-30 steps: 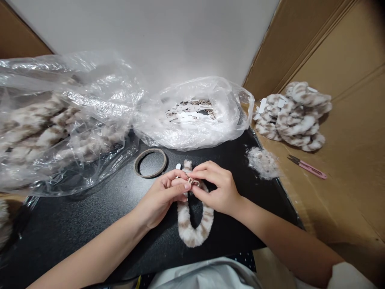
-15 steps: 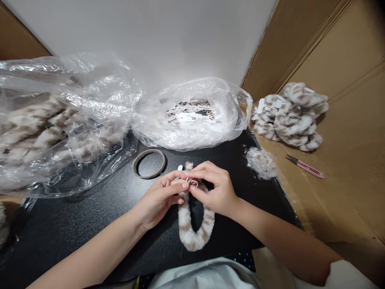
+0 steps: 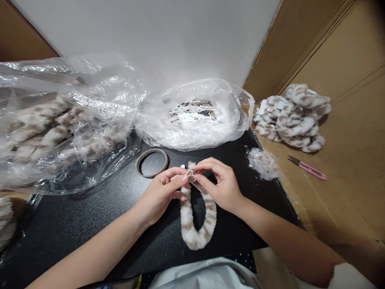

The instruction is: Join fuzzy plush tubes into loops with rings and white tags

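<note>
Between my hands is a small beige cord loop [image 3: 190,172], pinched at the top of a fluffy white-and-brown striped loop [image 3: 197,240]. My left hand [image 3: 162,192] is closed, thumb against forefinger on the cord's left side. My right hand [image 3: 221,186] pinches the cord from the right. Below the fingers, the fluffy loop hangs down in a U shape over the black tabletop [image 3: 102,224]. A small white tag [image 3: 183,166] shows just above my left fingers. The fingertips hide part of the cord and the loop's ends.
A brown tape ring [image 3: 151,163] lies beyond my left hand. At the back, a clear bag [image 3: 192,134] holds white tags with cords; a larger bag [image 3: 69,160] at left holds fluffy strips. To the right are fluff [image 3: 264,163], pink-handled snips [image 3: 309,168] and piled fluffy loops [image 3: 296,116].
The cord has been drawn into a tighter, more upright loop between my fingertips. My hands remain in nearly the same place. The whole view has shifted slightly.
</note>
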{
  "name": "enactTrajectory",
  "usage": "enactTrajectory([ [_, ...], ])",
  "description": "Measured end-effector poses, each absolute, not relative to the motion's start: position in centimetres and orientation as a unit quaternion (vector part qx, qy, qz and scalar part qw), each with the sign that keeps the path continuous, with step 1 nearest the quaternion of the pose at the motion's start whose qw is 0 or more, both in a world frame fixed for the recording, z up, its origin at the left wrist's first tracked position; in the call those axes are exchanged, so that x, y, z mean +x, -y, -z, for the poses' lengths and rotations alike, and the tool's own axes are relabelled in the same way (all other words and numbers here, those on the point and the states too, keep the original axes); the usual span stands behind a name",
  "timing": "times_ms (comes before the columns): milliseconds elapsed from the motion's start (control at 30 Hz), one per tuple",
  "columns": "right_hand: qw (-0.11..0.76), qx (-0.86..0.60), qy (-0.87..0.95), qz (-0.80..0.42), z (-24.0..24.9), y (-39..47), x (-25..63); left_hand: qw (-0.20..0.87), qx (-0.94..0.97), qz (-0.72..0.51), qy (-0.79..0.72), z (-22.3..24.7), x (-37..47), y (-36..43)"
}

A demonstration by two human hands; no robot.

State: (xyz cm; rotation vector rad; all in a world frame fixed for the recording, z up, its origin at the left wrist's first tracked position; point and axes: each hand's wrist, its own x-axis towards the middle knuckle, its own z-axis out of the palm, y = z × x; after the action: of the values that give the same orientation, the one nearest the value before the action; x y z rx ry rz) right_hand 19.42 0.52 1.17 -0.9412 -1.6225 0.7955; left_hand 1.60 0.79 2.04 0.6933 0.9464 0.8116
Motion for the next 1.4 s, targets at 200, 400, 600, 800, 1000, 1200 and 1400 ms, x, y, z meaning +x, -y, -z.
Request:
enactTrajectory([
  [200,0.474,-0.459,0.672,-0.336,-0.9,-0.1,19.0,0.743,0.348,-0.422,-0.386,-2.1,1.9,-0.6],
  [400,0.426,-0.449,0.698,-0.359,-0.5,-0.1,18.9,0.685,0.430,-0.435,-0.395,-1.5,1.9,-0.5],
  [600,0.479,-0.462,0.708,-0.236,-1.0,-0.1,19.1,0.666,0.400,-0.445,-0.445,-1.4,1.8,-0.7],
  [800,0.500,-0.419,0.738,-0.172,-0.9,0.3,18.7,0.689,0.352,-0.454,-0.442,-1.9,2.2,-0.8],
  [1000,0.504,-0.441,0.708,-0.226,-0.7,0.4,18.4,0.714,0.324,-0.464,-0.411,-1.9,2.5,-0.7],
  [1200,0.481,-0.462,0.676,-0.314,-0.9,0.3,18.6,0.644,0.423,-0.452,-0.449,-1.6,2.3,-0.5],
  [1400,0.476,-0.444,0.656,-0.382,-1.5,-0.1,19.2,0.640,0.457,-0.428,-0.445,-2.0,2.0,-0.8],
])
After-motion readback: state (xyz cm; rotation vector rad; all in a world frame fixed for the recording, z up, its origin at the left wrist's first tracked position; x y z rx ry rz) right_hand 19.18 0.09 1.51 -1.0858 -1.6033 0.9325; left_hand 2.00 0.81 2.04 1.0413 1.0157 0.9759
